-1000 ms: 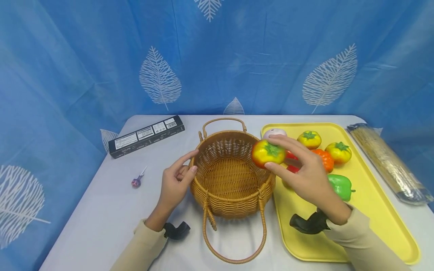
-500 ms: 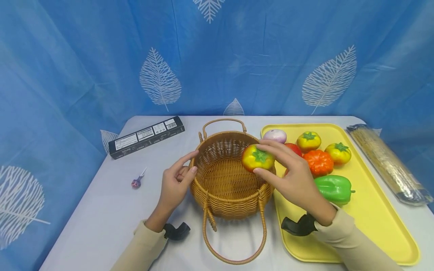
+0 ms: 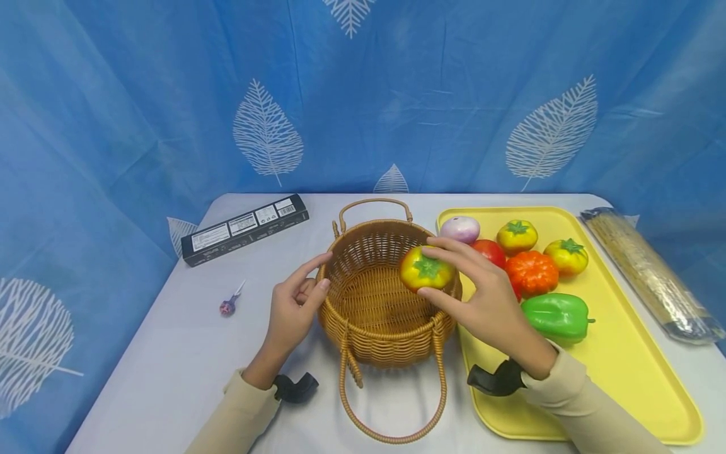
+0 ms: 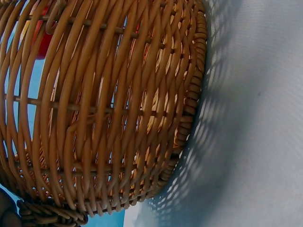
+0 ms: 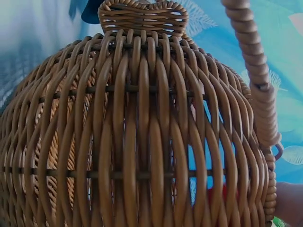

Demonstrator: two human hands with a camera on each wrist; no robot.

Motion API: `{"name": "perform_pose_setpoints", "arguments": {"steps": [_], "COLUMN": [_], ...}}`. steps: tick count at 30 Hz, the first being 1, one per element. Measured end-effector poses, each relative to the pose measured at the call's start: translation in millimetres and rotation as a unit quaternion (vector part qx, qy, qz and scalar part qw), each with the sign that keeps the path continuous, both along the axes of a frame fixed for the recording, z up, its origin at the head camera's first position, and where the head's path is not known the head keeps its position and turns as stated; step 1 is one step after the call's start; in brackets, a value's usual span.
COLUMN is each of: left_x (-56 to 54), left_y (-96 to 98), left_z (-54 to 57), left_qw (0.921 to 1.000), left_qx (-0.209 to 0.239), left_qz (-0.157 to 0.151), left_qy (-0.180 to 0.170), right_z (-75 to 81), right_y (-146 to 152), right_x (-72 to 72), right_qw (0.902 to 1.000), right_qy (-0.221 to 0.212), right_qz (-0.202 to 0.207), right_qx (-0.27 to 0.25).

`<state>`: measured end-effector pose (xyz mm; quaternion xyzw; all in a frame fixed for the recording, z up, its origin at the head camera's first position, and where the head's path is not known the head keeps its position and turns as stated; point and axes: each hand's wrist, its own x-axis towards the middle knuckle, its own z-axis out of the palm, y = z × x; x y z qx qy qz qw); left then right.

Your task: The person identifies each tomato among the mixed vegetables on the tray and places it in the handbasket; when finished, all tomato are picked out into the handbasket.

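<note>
A brown wicker basket [image 3: 391, 343] stands mid-table, its near handle [image 3: 391, 437] folded down onto the cloth. My right hand [image 3: 482, 296] pinches a yellow-and-red toy persimmon [image 3: 426, 270] with green leaves between thumb and fingers, over the basket's right side. At the left rim, my left hand [image 3: 295, 309] touches the basket with its index finger and thumb extended, the other fingers bent. Woven wall [image 4: 109, 94] fills much of the left wrist view. Through the weave [image 5: 137, 109] in the right wrist view, a little red shows.
Right of the basket, a yellow tray [image 3: 612, 384] bears a purple onion [image 3: 460, 229], a red tomato [image 3: 489, 251], two more persimmons [image 3: 517, 236], an orange pumpkin [image 3: 533, 272] and a green pepper [image 3: 558, 315]. A noodle packet [image 3: 646, 271], black box [image 3: 244, 228] and lollipop [image 3: 229, 306] lie about.
My right hand has carried the persimmon left and slightly down, from the tray side to over the basket. The left hand and basket have stayed put.
</note>
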<state>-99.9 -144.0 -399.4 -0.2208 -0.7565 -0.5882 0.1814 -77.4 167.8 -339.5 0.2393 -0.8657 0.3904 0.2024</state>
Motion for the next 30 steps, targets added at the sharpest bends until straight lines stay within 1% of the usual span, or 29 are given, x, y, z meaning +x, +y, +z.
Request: {"name": "perform_pose_setpoints", "arguments": {"steps": [13, 22, 24, 27, 30], "left_x": [0.4, 0.9, 1.0, 0.8, 0.3], "left_y": [-0.2, -1.0, -1.1, -1.4, -1.9], "left_z": [-0.1, -1.7, -1.7, -2.4, -2.5], "left_qw": [1.0000, 1.0000, 1.0000, 1.0000, 0.9999], "left_qx": [-0.001, 0.003, 0.004, 0.006, 0.005], "left_qz": [0.002, 0.003, 0.001, -0.005, -0.010], "left_qy": [-0.003, 0.000, -0.001, -0.002, -0.002], "right_z": [-2.2, 1.1, 2.2, 3.5, 3.5], "right_y": [1, 7, 9, 14, 21], "right_x": [-0.3, 1.2, 2.4, 3.2, 2.6], "right_qw": [0.9998, 0.9991, 0.9989, 0.9969, 0.9919], "right_qy": [0.015, 0.024, 0.015, -0.011, -0.041], "right_qz": [0.002, 0.010, 0.009, 0.020, 0.025], "right_qx": [-0.009, -0.034, -0.043, -0.075, -0.118]}}
